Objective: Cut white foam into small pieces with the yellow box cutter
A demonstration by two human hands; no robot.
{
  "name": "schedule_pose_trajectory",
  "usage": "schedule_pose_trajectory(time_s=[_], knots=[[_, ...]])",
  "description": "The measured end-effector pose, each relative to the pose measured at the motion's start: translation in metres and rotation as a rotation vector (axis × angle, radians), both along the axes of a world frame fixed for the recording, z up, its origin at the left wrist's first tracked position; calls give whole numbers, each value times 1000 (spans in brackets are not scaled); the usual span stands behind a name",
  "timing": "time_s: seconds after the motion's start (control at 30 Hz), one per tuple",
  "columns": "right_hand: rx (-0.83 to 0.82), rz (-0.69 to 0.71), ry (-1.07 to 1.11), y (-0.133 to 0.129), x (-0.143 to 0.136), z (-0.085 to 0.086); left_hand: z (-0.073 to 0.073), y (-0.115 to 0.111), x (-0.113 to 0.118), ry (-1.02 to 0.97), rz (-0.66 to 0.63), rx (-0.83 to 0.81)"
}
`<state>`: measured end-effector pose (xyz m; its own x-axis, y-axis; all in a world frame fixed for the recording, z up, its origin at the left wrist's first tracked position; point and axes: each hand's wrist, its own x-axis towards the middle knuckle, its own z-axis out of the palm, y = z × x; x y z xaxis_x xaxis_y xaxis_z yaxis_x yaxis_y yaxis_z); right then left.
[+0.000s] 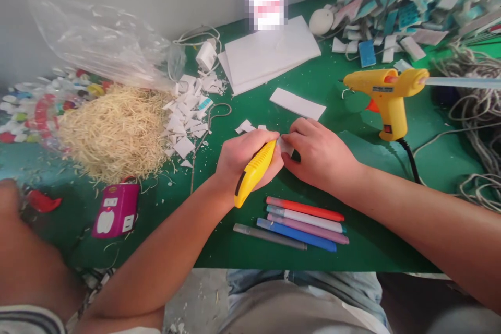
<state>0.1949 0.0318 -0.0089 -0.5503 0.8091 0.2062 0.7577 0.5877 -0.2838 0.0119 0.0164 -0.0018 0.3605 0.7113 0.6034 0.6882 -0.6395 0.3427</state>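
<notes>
My left hand (235, 154) is closed around a yellow utility knife (256, 172), its handle slanting down toward me. The knife's front end is mostly hidden by my fingers. My right hand (317, 151) pinches a small white piece of foam board (285, 147) right at the knife's tip; the two hands touch or nearly touch. Beyond them lies a white foam board strip (298, 103), and several white scraps (246, 126) are just past my left hand. Several markers (305, 209) lie side by side nearer to me.
A yellow glue gun (385, 96) stands at the right with its cord. White sheets (270, 55) lie at the back. Straw (117, 130), foam scraps (188, 120) and a purple box (116, 210) are on the left. Another person's arm (27, 250) rests at the left edge.
</notes>
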Motion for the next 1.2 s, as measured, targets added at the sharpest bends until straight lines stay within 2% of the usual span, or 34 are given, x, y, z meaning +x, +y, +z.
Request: schedule_pose_trajectory(time_s=[0.23,0.43,0.57,0.7,0.83,0.93,1.07,1.2], knots=[[-10,-2,38,-1,-1,-1,4,-3,-3,25,17,5],[-16,-5,14,-1,-1,-1,10,-20,-13,68,15,-13],[63,-2,47,0,2,-5,14,-21,-21,39,82,32],[217,30,181,1,6,-5,9,-10,-25,-39,107,153],[329,78,320,0,6,-1,1,-7,-23,-236,167,-44],[365,125,397,-1,4,0,1,-10,-20,-287,174,-157],[384,159,457,-2,4,1,2,-12,-19,-354,137,-227],[366,218,500,-3,5,2,-2,-12,-18,-413,48,-276]])
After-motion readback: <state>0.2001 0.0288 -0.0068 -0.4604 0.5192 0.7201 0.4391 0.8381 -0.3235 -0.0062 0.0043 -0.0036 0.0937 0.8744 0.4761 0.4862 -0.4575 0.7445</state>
